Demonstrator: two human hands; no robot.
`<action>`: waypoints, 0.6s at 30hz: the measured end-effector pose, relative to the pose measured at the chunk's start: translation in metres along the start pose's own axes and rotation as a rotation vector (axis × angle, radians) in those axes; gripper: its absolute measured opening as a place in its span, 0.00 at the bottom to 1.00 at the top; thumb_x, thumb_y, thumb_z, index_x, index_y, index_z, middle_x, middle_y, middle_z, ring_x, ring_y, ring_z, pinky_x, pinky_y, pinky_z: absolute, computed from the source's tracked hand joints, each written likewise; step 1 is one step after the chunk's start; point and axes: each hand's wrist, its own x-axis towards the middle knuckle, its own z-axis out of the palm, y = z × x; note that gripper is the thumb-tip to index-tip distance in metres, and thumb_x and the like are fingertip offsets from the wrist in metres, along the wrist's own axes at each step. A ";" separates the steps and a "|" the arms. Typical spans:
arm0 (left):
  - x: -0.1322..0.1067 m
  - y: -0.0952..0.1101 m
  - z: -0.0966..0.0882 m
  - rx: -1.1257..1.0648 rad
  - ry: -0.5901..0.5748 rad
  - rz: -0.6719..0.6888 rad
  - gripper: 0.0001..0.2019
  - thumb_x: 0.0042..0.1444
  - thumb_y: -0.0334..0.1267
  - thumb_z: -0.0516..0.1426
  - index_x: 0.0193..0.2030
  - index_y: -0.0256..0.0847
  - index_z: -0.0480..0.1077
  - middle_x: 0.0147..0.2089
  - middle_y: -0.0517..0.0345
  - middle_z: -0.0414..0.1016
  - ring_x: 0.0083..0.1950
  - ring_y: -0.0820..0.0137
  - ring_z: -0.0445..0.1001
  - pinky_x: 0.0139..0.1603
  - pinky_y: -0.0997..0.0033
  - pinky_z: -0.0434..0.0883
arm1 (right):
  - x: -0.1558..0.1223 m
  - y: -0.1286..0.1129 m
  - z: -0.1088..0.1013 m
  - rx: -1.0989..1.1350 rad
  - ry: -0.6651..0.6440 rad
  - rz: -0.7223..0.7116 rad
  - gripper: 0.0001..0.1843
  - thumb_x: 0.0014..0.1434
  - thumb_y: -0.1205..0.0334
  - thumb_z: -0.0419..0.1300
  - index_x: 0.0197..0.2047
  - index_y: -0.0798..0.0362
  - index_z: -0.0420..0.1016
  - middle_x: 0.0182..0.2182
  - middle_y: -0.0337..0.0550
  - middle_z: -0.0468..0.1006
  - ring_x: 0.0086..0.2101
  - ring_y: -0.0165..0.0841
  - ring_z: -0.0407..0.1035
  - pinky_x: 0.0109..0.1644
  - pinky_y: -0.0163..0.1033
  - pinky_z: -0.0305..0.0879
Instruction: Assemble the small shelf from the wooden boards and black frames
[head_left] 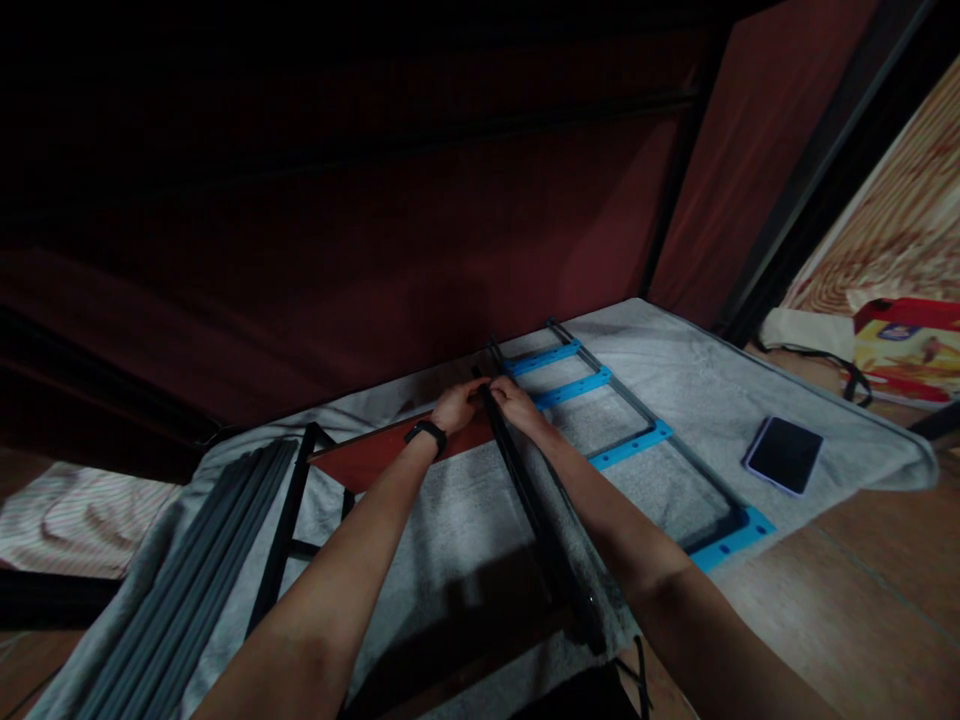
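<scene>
A long black bar (532, 500) runs from near my body towards the red wall, and both hands meet at its far end. My left hand (455, 408), with a black band (426, 436) on its wrist, is closed against the bar's left side. On the other side, my right hand (513, 402) closes around the same end. Anything small between the fingertips is too dark to make out. Beneath my left wrist lies a reddish-brown panel (397, 450), joined at its left to a black frame (289, 530). Right of the bar lies a dark ladder-like frame with blue crosspieces (634, 443).
A grey cloth (705, 400) covers the low surface. Several grey tubes (202, 570) lie along its left side. A phone (785, 455) rests near the right edge. Beyond it, a red and yellow package (911, 345) stands on the tiled floor. A dark red wall (450, 260) borders the far side.
</scene>
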 end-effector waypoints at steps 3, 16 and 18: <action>0.000 0.001 0.000 -0.001 0.004 -0.007 0.25 0.57 0.27 0.57 0.62 0.44 0.70 0.54 0.52 0.79 0.56 0.63 0.76 0.59 0.65 0.71 | 0.002 -0.001 0.001 -0.053 -0.033 -0.007 0.10 0.66 0.62 0.47 0.41 0.48 0.68 0.36 0.39 0.74 0.43 0.34 0.69 0.53 0.40 0.64; 0.002 -0.004 0.001 0.035 0.007 -0.004 0.26 0.57 0.27 0.56 0.63 0.44 0.70 0.55 0.51 0.79 0.56 0.63 0.76 0.57 0.66 0.71 | 0.000 -0.002 0.002 0.019 0.008 0.012 0.10 0.67 0.58 0.47 0.40 0.48 0.68 0.35 0.37 0.74 0.41 0.33 0.70 0.49 0.37 0.65; 0.003 -0.005 0.002 0.037 0.010 0.001 0.25 0.58 0.28 0.56 0.63 0.44 0.70 0.55 0.52 0.79 0.56 0.63 0.77 0.57 0.66 0.71 | 0.001 -0.003 0.002 -0.008 -0.010 0.013 0.09 0.66 0.59 0.47 0.39 0.48 0.67 0.34 0.37 0.73 0.39 0.33 0.69 0.48 0.37 0.65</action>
